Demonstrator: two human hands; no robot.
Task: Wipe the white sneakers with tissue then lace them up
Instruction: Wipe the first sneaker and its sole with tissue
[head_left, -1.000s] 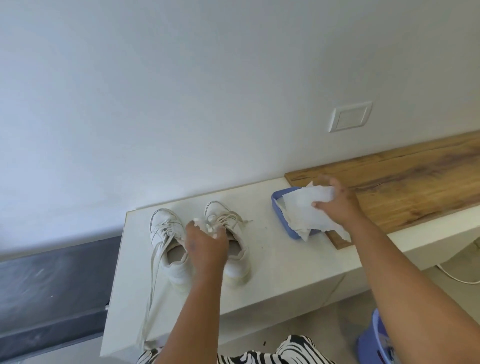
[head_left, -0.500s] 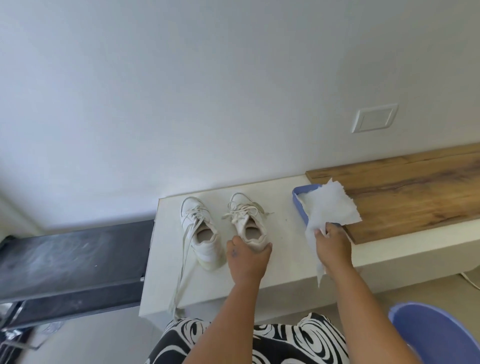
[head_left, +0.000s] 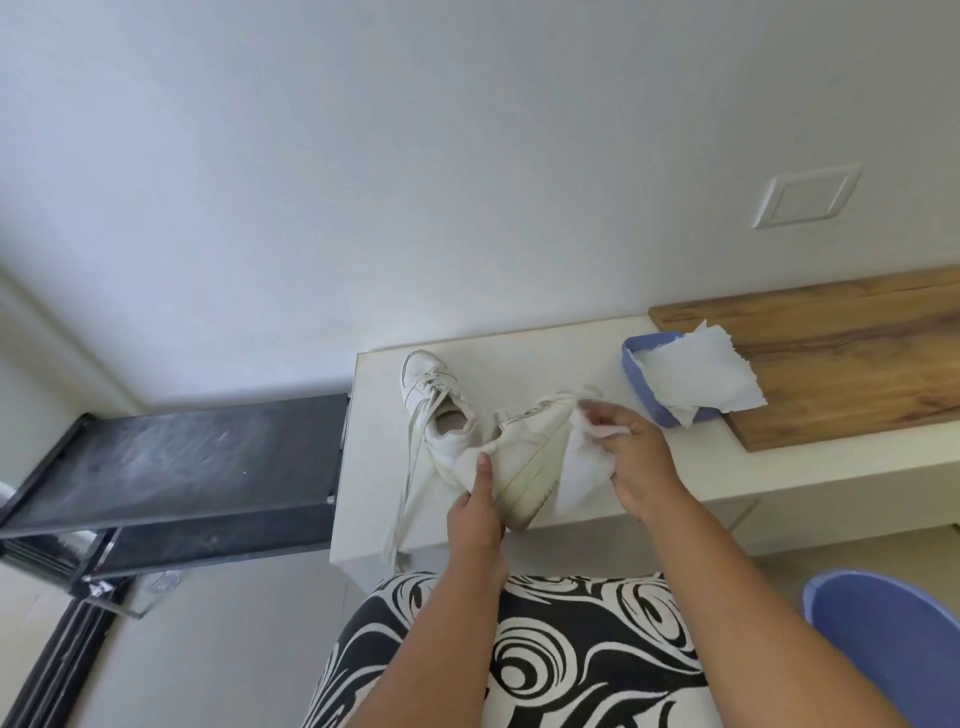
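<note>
The wiping step is under way: just right of the other sneaker (head_left: 434, 410) on the counter (head_left: 524, 358), the left hand (head_left: 475, 512) grips one sneaker (head_left: 524, 457) tilted by its heel while the right hand (head_left: 636, 462) clutches tissue (head_left: 582, 470) against its side, so next comes rubbing along the sole edge.

White sneakers (head_left: 524, 447), soles greyed with dirt. White tissue (head_left: 582, 462) beside them. Right of the sneakers, blue tray (head_left: 641, 384) with white paper; past it, brown wood-grain board (head_left: 841, 364). Left of the sneakers, black shelf (head_left: 176, 457). Below, black-and-white swirl cloth (head_left: 545, 649); blue bucket (head_left: 893, 623).
</note>
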